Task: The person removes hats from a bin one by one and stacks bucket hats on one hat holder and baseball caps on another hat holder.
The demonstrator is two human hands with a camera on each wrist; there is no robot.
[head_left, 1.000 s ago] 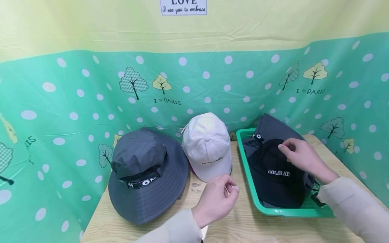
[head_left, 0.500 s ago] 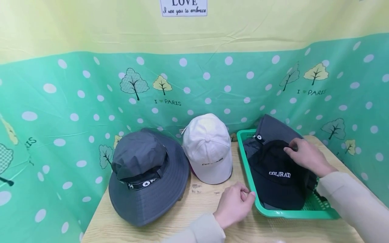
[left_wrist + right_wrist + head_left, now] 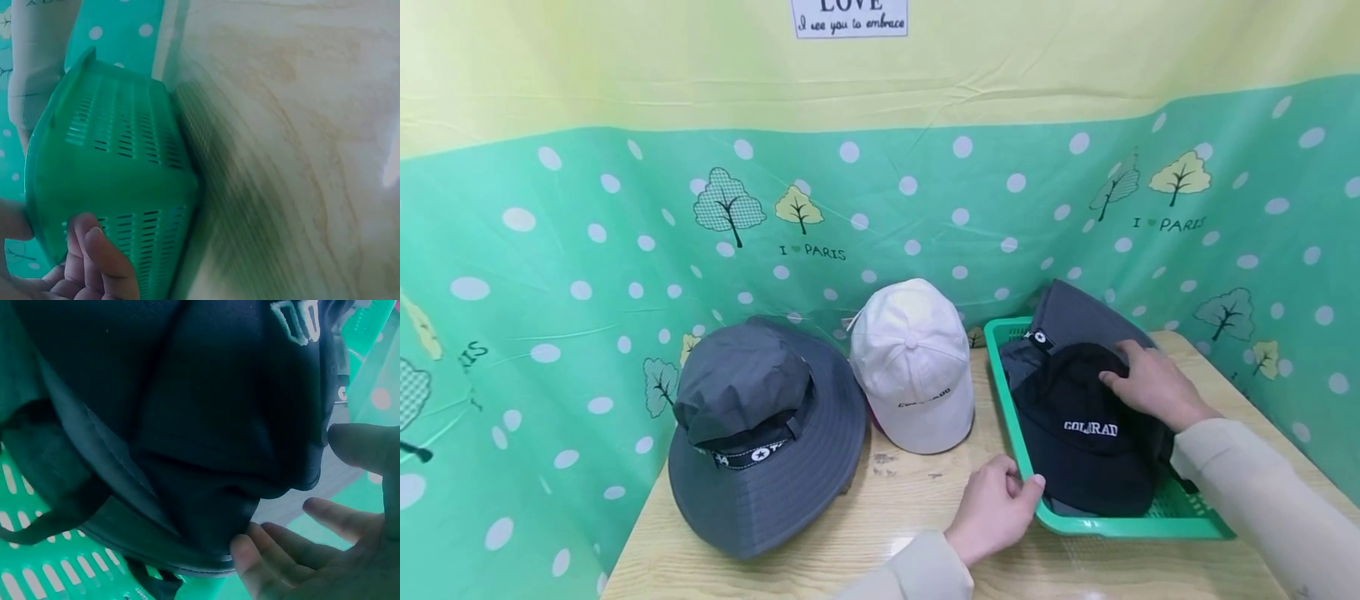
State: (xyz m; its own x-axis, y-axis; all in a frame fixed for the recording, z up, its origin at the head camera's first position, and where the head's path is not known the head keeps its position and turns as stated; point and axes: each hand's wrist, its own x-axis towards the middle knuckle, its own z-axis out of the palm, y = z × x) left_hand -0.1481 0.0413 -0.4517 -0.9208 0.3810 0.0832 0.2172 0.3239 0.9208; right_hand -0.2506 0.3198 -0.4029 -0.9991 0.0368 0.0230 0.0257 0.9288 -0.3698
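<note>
My left hand [image 3: 996, 510] is at the near left corner of a green plastic basket [image 3: 1120, 527]. In the left wrist view its thumb lies on the basket's rim, with the fingers curled against the slotted outer wall. Inside the basket, a black baseball cap [image 3: 1082, 471] with white lettering lies over a dark grey brimmed hat [image 3: 1078, 317]. My right hand [image 3: 1159, 385] is at the black cap's back right side. In the right wrist view, its thumb and fingers [image 3: 275, 550] are spread apart at the cap's edge, the fingertips touching the cloth.
A white baseball cap [image 3: 913, 358] sits left of the basket, against the polka-dot curtain [image 3: 940, 217]. Farther left, a dark grey wide-brimmed hat [image 3: 752, 383] stands on the wooden table [image 3: 880, 517]. The curtain encloses the back and both sides.
My left hand has moved right, from in front of the white cap to the basket's rim. My right hand has shifted slightly right, its thumb and fingers now wider apart at the black cap.
</note>
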